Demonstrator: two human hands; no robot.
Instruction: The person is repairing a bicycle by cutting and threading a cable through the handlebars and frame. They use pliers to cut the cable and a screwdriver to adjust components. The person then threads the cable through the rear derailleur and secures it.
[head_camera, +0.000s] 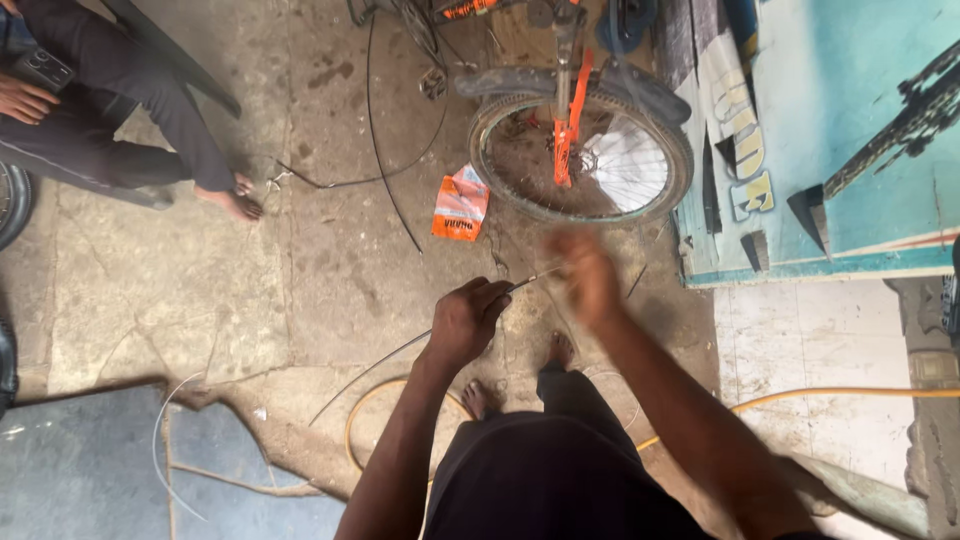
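The floor (330, 250) is cracked, stained concrete, dusty and patched, with a darker grey slab (80, 470) toward the lower left. A bicycle wheel (580, 150) with an orange fork serves as the landmark. Just below it, the left hand (468, 318) is closed in a fist around a thin cable (400, 352), which trails down-left across the floor. The right hand (585, 275), blurred, hovers directly under the wheel near the cable's tip; I cannot tell its grip. An orange packet (460, 205) lies just left of the wheel. Right of the wheel stands a teal painted board (850, 130). Far left of it sits another person (110, 110). A yellow hose (850, 395) runs below-right.
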